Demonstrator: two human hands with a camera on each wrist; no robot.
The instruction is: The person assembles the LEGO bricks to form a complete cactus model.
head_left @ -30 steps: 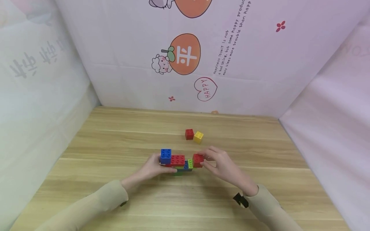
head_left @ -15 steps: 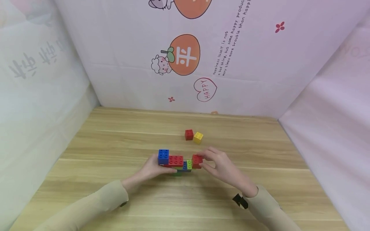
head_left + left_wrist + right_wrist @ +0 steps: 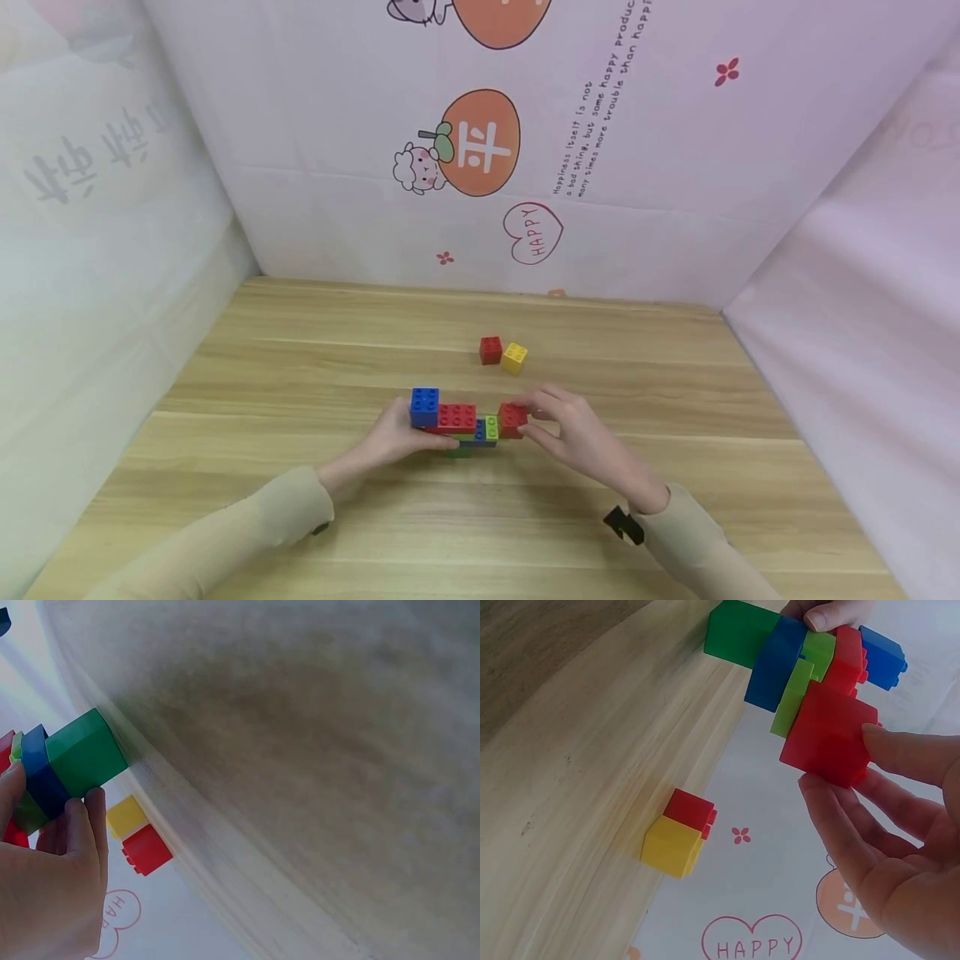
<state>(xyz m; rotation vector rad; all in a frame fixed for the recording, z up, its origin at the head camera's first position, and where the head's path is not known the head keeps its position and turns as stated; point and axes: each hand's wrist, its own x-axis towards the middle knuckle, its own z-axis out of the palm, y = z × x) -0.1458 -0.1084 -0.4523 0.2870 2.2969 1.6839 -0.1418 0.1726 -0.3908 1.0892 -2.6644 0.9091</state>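
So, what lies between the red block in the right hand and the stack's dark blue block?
A lime-green block, as the right wrist view shows: it sits between the held red block and the dark blue block.

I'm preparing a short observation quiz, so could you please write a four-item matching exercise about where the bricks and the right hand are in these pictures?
1. Yellow four-stud plastic brick
2. Blue four-stud plastic brick
3. Dark green plastic brick
4. Right hand

A. Lowest in the held multicoloured plastic stack
B. Pinching a red cube-shaped plastic brick
C. On the wooden table beside a loose red plastic brick
D. On top, at the stack's left end

Pairs: 1-C; 2-D; 3-A; 4-B
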